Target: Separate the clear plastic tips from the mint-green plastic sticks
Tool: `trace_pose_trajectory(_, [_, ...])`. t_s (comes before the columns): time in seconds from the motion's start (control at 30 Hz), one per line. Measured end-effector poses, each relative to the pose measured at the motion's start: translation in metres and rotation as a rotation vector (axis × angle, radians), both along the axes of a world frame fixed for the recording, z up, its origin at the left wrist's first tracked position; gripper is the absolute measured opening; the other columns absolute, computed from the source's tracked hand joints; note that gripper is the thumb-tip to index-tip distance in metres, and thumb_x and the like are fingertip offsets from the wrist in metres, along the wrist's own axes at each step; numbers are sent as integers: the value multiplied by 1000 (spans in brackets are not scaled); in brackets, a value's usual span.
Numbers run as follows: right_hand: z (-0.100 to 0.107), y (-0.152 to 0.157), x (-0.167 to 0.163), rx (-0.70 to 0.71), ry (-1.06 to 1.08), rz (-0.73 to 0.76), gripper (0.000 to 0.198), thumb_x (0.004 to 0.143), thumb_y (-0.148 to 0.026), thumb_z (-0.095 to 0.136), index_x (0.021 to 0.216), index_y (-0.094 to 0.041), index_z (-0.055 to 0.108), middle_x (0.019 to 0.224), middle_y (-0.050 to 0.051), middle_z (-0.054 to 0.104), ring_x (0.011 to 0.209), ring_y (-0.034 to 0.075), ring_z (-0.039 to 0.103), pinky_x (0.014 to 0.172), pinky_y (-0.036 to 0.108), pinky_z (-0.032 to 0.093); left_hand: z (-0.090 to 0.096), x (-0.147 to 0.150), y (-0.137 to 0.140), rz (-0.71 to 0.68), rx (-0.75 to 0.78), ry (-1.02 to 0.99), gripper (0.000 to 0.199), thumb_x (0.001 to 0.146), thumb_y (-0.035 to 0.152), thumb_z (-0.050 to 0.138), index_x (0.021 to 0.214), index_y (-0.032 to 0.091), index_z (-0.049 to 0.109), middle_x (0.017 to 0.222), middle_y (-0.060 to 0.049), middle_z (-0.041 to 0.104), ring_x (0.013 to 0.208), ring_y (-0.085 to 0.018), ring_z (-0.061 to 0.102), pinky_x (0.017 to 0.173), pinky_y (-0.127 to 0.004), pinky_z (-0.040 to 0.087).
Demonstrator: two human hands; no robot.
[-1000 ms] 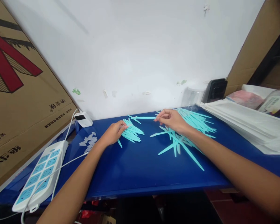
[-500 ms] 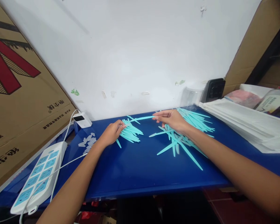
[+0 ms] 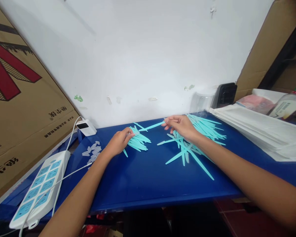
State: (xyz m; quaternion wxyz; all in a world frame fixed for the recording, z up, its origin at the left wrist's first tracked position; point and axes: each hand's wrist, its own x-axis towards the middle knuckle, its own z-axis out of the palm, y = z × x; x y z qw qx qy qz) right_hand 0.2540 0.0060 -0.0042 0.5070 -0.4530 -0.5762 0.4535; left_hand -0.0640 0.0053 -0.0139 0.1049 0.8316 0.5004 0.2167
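Note:
My right hand [image 3: 179,125] pinches one end of a slim turquoise plastic stick [image 3: 153,126], which slants down to the left over the table. Its far end hovers just above a small bundle of turquoise sticks [image 3: 139,141], short of my left fingers. My left hand [image 3: 120,140] is closed in a pinch at the left side of that bundle; a small pale bit seems to show between thumb and finger, too small to name. Beneath and beyond my right hand spreads a larger loose pile of similar sticks [image 3: 204,126], some with greyish ends, several lying crosswise.
Small translucent pieces [image 3: 95,151] lie by my left forearm. A white power strip [image 3: 40,187] with cables and a small white device [image 3: 86,127] stand at the left. White sheets [image 3: 256,131], a clear jar [image 3: 203,100] and a bottle [image 3: 288,103] are at the right. A wall closes the back.
The stick's left end has come away from my left fingers and tilts lower. My right hand has shifted slightly right, and my left hand has drawn back a little.

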Motion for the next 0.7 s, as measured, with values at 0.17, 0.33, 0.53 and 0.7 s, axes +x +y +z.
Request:
trace_pose_trajectory(0.17, [2, -2, 0, -11, -45, 5, 16, 88, -28, 73, 87, -13, 74, 93, 13, 80, 60, 11, 64, 50, 21, 51, 2, 2, -1, -14, -1, 4, 26, 103, 46, 44, 98, 23, 56, 58, 6, 43, 54, -16, 41, 57, -29, 25])
trace_pose_trajectory(0.33, [-1, -3, 0, 10, -75, 50, 29, 86, -43, 75, 89, -14, 74, 94, 13, 80, 53, 10, 59, 46, 23, 49, 4, 6, -3, -22, 0, 6, 28, 104, 46, 43, 98, 23, 58, 61, 5, 47, 56, -16, 44, 59, -28, 28])
trace_pose_trajectory(0.53, [-6, -4, -1, 25, -83, 175, 39, 85, -52, 76, 94, -14, 74, 94, 13, 80, 65, 14, 68, 48, 22, 50, 0, 14, -7, -24, 32, 35, 29, 104, 46, 42, 95, 23, 57, 62, 3, 48, 57, -18, 46, 61, -29, 29])
trace_pose_trajectory(0.7, [-4, -5, 2, 11, -65, 190, 36, 85, -49, 77, 94, -14, 74, 95, 13, 80, 75, 18, 73, 50, 21, 49, -9, 17, -6, -18, 59, 17, 28, 105, 47, 42, 97, 23, 56, 63, 3, 49, 59, -19, 47, 62, -29, 30])
